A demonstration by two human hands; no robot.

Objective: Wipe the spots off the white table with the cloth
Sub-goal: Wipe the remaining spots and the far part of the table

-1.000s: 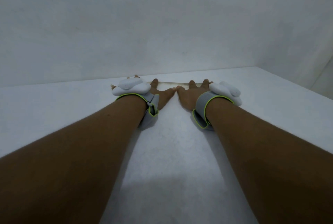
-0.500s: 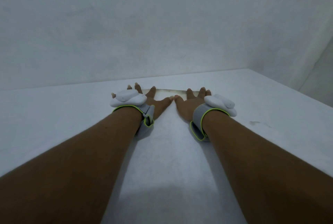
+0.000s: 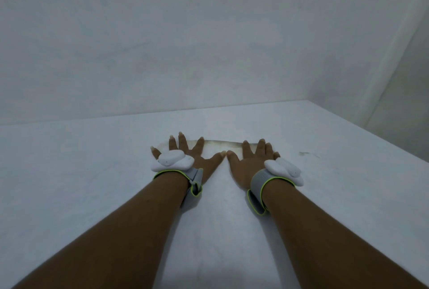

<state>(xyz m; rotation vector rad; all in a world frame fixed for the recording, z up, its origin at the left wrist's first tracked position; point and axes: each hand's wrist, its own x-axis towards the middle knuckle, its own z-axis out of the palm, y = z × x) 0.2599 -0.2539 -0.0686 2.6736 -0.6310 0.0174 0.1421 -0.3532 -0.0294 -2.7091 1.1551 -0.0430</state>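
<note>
Hands, left hand (image 3: 199,161) and right hand (image 3: 249,163), press flat with fingers spread wide on the pale cloth (image 3: 222,146), a brown spot (image 3: 304,153) just right on the white table (image 3: 69,172).

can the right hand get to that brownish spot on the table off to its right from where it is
Probably yes. The spot lies on the bare white table just beyond the right hand, which is pressed flat on the cloth. Nothing sits between them, so a short sideways slide should cover it.
</note>
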